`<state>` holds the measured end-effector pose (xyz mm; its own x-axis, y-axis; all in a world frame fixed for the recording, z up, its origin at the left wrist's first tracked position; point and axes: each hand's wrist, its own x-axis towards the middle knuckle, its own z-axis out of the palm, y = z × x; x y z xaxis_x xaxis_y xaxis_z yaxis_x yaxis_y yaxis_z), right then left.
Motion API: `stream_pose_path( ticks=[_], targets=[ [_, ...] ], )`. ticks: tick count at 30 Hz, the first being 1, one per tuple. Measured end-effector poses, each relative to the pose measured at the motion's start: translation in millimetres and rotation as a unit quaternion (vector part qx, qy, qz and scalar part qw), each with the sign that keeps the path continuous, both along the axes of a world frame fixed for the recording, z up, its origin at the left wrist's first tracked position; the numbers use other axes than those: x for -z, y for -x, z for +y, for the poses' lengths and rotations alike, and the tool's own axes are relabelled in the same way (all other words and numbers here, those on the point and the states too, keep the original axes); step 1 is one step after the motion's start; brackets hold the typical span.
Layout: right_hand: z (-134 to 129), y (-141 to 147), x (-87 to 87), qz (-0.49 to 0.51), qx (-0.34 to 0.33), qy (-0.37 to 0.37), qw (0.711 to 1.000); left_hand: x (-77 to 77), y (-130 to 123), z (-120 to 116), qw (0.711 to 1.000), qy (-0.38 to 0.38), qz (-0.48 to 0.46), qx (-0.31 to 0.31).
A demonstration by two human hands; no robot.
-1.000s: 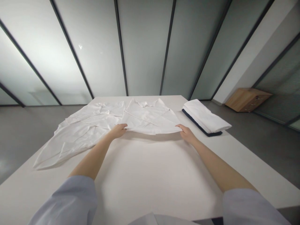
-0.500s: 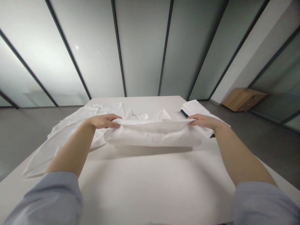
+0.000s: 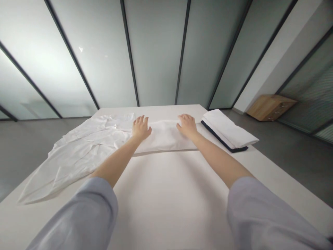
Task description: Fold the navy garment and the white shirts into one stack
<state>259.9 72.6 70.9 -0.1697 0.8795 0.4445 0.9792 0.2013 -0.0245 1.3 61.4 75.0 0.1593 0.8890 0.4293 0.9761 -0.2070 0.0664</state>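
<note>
A white cloth garment, folded into a wide flat band, lies across the middle of the table. My left hand is over its left part, palm down with the fingers apart. Over the right part is my right hand, its fingers also spread. Neither hand grips the fabric; whether the palms press on it or hover just above, I cannot tell. My forearms hide both ends of the band in part.
Crumpled white garments spread over the table's left side. At the right, folded white cloth rests on a dark folded piece. The white table stands before frosted glass panels. A wooden cabinet is on the floor beyond.
Both hands have let go of the white garment's edge and moved inward and farther over it. The cloth, held up before, now lies flat on the table.
</note>
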Motion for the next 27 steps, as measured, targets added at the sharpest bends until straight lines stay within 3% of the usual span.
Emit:
stream_pose_path(
  ticks=[3,5,10,16,20,23,25,27],
  targets=[
    [-20,13,39.6,-0.028,-0.036,0.115,0.992,40.7,-11,-11,0.994,0.103,0.026,0.024],
    [-31,14,59.8,-0.026,-0.021,0.185,0.982,62.0,-12,-17,0.988,0.152,0.032,0.024],
    [-49,8,81.4,-0.006,0.026,0.241,0.97,87.2,-10,-26,0.979,0.197,0.034,0.032],
    [-85,5,86.0,-0.017,0.022,0.237,0.971,87.3,-14,-62,0.979,0.193,0.059,0.04],
    [-110,-1,80.1,-0.039,-0.015,0.215,0.976,75.2,-9,-81,0.973,0.211,0.067,0.068],
    [-106,-20,68.2,-0.014,-0.033,0.213,0.976,59.5,9,-70,0.972,0.22,0.037,0.076],
    [-89,-40,59.5,0.037,0.012,0.201,0.979,49.7,26,-52,0.987,0.162,-0.008,0.019],
    [-68,-64,52.7,0.081,0.093,0.179,0.976,43.5,43,-33,0.987,0.131,-0.055,-0.077]
  ],
)
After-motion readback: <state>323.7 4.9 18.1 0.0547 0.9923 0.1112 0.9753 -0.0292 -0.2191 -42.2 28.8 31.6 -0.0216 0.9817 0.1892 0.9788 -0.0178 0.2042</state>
